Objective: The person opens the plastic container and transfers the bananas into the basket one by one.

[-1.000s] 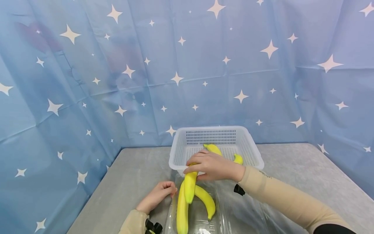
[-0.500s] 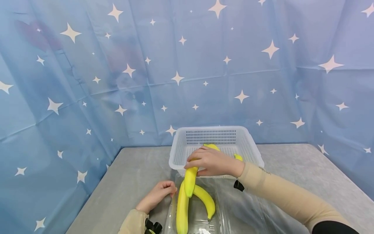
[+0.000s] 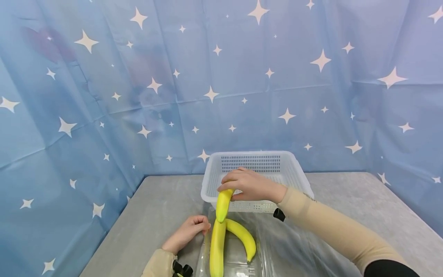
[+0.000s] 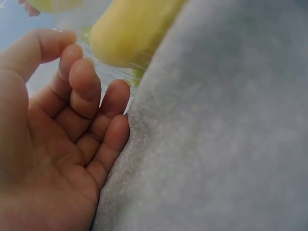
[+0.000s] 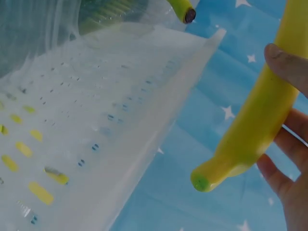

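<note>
In the head view my right hand (image 3: 247, 185) grips a yellow banana (image 3: 224, 204) by its upper end, in front of the basket. The banana hangs nearly upright, its lower end overlapping the top of another banana (image 3: 217, 248) in the clear plastic container (image 3: 238, 265). A curved banana (image 3: 243, 236) lies beside that one, to the right. My left hand (image 3: 190, 231) is at the container's left edge, thumb and index fingertips together on the clear plastic. In the left wrist view its other fingers (image 4: 113, 139) curl loosely by the grey tabletop.
A white perforated basket (image 3: 294, 169) stands behind the container; yellow shapes (image 5: 41, 192) show through its holes in the right wrist view. Clear plastic (image 3: 294, 246) extends right of the container. A blue star-patterned curtain (image 3: 221, 77) hangs behind the grey table (image 3: 155, 200).
My right hand has lifted slightly, raising the banana. The hand and forearm now cover the bananas seen in the basket earlier. My left hand has stayed in place.
</note>
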A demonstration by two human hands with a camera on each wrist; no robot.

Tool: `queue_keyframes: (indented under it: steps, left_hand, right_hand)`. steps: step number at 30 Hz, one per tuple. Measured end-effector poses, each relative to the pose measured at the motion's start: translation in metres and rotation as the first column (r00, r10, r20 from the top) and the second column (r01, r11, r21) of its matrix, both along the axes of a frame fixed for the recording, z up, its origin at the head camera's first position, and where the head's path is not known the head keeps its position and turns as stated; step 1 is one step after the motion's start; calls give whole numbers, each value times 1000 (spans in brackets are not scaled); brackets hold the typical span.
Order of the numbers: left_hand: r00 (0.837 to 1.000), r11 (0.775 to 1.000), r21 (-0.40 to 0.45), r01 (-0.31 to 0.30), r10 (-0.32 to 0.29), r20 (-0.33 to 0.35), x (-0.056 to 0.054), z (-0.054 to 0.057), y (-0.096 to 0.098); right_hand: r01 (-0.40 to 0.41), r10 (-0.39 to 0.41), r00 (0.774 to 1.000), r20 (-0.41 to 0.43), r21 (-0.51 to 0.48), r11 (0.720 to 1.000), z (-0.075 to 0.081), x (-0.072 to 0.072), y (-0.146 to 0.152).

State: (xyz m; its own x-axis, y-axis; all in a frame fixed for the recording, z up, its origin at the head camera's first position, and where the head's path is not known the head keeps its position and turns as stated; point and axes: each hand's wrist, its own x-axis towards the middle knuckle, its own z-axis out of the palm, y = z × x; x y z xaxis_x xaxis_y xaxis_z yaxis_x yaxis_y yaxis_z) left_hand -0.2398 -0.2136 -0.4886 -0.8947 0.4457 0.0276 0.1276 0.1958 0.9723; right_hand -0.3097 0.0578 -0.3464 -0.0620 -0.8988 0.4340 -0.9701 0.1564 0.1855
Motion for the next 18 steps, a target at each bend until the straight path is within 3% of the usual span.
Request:
queue_keyframes:
  steps: [12, 18]
  left_hand:
    - [1000, 1000, 9, -11, 11, 16, 2, -1, 1]
    - [1000, 1000, 0, -15, 15, 11, 2, 0, 2]
  right_hand:
    - [22, -22, 1000, 6, 20, 1000, 3, -12, -2]
    - [68, -70, 997, 34, 71, 995, 5, -22, -1]
